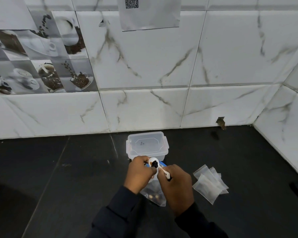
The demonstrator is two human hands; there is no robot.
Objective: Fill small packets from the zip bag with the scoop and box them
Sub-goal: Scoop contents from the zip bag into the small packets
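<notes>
A white scoop (153,163) carries a small load of dark pieces. My right hand (176,186) grips its handle. The scoop's bowl hovers just over the blue-edged mouth of the clear zip bag (153,194), which lies on the counter under both hands with brown and dark bits inside. My left hand (139,172) is closed on clear plastic at the bag's mouth, right beside the scoop bowl; its fingertips are hidden. A clear plastic box (147,145) with its lid on stands just behind the hands. Several small clear packets (210,183) lie in a loose pile to the right.
The black counter (76,169) runs left and right. A white marble-tiled wall (144,109) rises right behind the box, and a side wall (282,143) closes the right corner. A small hole (221,121) sits at the wall's base.
</notes>
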